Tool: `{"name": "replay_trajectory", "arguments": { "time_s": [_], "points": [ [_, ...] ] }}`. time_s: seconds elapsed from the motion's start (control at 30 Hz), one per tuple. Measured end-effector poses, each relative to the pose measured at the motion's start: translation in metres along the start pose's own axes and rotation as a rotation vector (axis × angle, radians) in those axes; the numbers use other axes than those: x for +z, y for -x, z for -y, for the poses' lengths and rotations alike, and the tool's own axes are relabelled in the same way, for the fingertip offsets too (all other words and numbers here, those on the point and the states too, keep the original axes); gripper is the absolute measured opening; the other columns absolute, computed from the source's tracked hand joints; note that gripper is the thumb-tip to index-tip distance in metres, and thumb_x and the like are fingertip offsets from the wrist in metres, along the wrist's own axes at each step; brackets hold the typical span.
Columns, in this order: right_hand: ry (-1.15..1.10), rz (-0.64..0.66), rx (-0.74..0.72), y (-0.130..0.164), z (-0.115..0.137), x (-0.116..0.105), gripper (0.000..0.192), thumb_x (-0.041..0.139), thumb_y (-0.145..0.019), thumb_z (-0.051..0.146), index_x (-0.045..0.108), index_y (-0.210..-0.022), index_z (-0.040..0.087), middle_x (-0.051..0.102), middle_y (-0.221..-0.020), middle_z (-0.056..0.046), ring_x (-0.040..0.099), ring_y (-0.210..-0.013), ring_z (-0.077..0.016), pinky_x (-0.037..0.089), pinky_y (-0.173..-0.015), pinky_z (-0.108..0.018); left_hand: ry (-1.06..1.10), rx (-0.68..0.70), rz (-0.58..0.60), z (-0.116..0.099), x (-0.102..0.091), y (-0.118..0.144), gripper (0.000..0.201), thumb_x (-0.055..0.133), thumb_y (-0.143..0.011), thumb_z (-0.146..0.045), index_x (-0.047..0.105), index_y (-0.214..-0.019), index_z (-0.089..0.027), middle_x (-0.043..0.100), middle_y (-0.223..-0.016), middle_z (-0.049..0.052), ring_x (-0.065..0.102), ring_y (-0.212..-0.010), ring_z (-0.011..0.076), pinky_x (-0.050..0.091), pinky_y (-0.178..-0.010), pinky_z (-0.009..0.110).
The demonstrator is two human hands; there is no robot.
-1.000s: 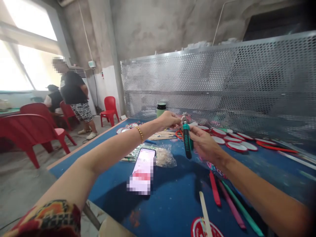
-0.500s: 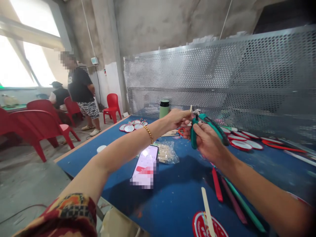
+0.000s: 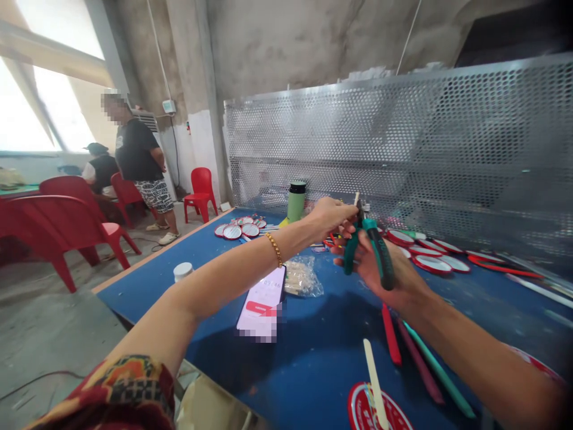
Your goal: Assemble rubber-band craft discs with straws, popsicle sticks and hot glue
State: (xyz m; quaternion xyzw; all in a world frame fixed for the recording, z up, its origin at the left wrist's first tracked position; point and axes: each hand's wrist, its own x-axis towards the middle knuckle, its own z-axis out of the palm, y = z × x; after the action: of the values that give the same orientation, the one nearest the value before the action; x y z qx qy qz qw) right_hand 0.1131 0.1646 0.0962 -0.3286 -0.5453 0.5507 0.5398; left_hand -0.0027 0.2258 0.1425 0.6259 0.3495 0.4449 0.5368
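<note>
My right hand (image 3: 389, 272) grips green-and-black handled pliers (image 3: 373, 251), handles spread apart, above the blue table (image 3: 313, 358). My left hand (image 3: 329, 216) pinches a thin pale wooden stick (image 3: 356, 199) and holds it upright at the pliers' jaws. Both hands are raised over the middle of the table. A gold bracelet sits on my left wrist.
On the table lie a phone (image 3: 264, 295), a plastic bag of sticks (image 3: 301, 278), a green bottle (image 3: 296, 202), red-rimmed round discs (image 3: 427, 254), coloured rods (image 3: 418, 358), a small white jar (image 3: 182, 271). A perforated metal screen (image 3: 403, 149) stands behind. Red chairs and two people are at left.
The pliers' handles have opened and turned in my right hand. My left hand brought the stick upright to the jaws. The view shifted slightly.
</note>
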Motion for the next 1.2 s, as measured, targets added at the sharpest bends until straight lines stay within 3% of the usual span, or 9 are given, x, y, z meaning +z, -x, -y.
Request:
{"name": "replay_trajectory", "arguments": {
  "time_s": [0.13,0.27,0.4,0.53,0.6,0.73,0.83,0.97,1.2],
  "points": [
    [0.085,0.031,-0.047,0.008,0.01,-0.004,0.045,0.036,-0.091,0.061,0.06,-0.107,0.028,0.068,-0.096,-0.007,0.067,-0.089,-0.0271,0.053,-0.066,-0.04,0.087,-0.001,-0.006,-0.002,-0.001,-0.003,0.026,0.049,-0.084,-0.011,0.05,-0.058,-0.014,0.051,-0.043,-0.002,0.048,-0.037,0.0067,0.038,-0.042,0.02],
    [0.086,0.097,-0.064,0.016,0.015,-0.012,0.069,0.018,-0.085,0.077,0.061,-0.108,0.028,0.068,-0.1,-0.01,0.065,-0.091,-0.0285,0.052,-0.066,-0.042,0.077,-0.017,-0.028,-0.002,-0.001,-0.004,0.025,0.05,-0.083,-0.01,0.051,-0.058,-0.013,0.052,-0.043,-0.002,0.049,-0.037,0.0067,0.039,-0.043,0.02],
    [0.111,0.096,0.005,0.018,0.01,-0.016,0.061,0.027,-0.086,0.075,0.064,-0.094,0.026,0.067,-0.102,-0.009,0.064,-0.092,-0.0271,0.053,-0.065,-0.04,0.029,-0.065,-0.083,0.004,0.005,-0.003,0.027,0.049,-0.083,-0.01,0.049,-0.057,-0.014,0.05,-0.041,-0.002,0.046,-0.036,0.0075,0.038,-0.041,0.021],
    [0.05,0.041,0.045,0.019,0.004,-0.014,0.034,0.054,-0.085,0.056,0.066,-0.086,0.024,0.066,-0.101,-0.008,0.064,-0.094,-0.0265,0.056,-0.066,-0.037,0.005,-0.063,-0.083,0.01,0.012,-0.005,0.028,0.048,-0.082,-0.007,0.048,-0.055,-0.014,0.048,-0.04,-0.004,0.045,-0.035,0.0061,0.035,-0.039,0.019],
    [0.053,-0.01,0.043,0.021,0.003,-0.014,0.024,0.058,-0.083,0.047,0.066,-0.084,0.024,0.066,-0.104,-0.008,0.064,-0.095,-0.0265,0.057,-0.065,-0.036,-0.002,-0.041,-0.054,0.013,0.012,-0.007,0.028,0.049,-0.082,-0.006,0.048,-0.054,-0.014,0.047,-0.04,-0.005,0.045,-0.035,0.0049,0.034,-0.038,0.018],
    [0.185,-0.088,0.069,0.03,0.002,-0.023,0.023,0.053,-0.084,0.042,0.065,-0.085,0.023,0.066,-0.107,-0.008,0.064,-0.095,-0.0253,0.057,-0.066,-0.034,-0.152,0.014,0.015,0.022,0.002,-0.004,0.022,0.054,-0.08,-0.007,0.053,-0.058,-0.012,0.058,-0.049,-0.002,0.048,-0.037,0.004,0.039,-0.04,0.017],
    [0.338,-0.069,0.104,0.04,0.003,-0.036,0.027,0.05,-0.086,0.044,0.065,-0.094,0.023,0.067,-0.103,-0.008,0.063,-0.097,-0.0233,0.056,-0.07,-0.032,-0.302,0.048,0.078,0.031,-0.015,0.005,0.013,0.057,-0.076,-0.009,0.055,-0.063,-0.012,0.065,-0.057,0.001,0.051,-0.038,0.0048,0.04,-0.038,0.016],
    [0.529,-0.002,0.13,0.052,0.006,-0.043,0.028,0.047,-0.087,0.039,0.065,-0.099,0.022,0.067,-0.098,-0.006,0.062,-0.095,-0.0207,0.051,-0.071,-0.03,-0.335,0.007,0.187,0.033,-0.034,0.026,0.009,0.056,-0.072,-0.009,0.05,-0.068,-0.015,0.07,-0.066,0.003,0.058,-0.041,0.0086,0.045,-0.038,0.019],
    [0.836,0.093,0.011,0.059,0.005,-0.028,0.024,0.048,-0.083,0.033,0.066,-0.091,0.019,0.063,-0.094,-0.004,0.057,-0.088,-0.0201,0.043,-0.077,-0.033,-0.351,-0.035,0.199,0.019,-0.031,0.043,0.007,0.058,-0.068,-0.015,0.051,-0.071,-0.016,0.069,-0.062,0.001,0.062,-0.043,0.0123,0.049,-0.04,0.022]
  ]
}}
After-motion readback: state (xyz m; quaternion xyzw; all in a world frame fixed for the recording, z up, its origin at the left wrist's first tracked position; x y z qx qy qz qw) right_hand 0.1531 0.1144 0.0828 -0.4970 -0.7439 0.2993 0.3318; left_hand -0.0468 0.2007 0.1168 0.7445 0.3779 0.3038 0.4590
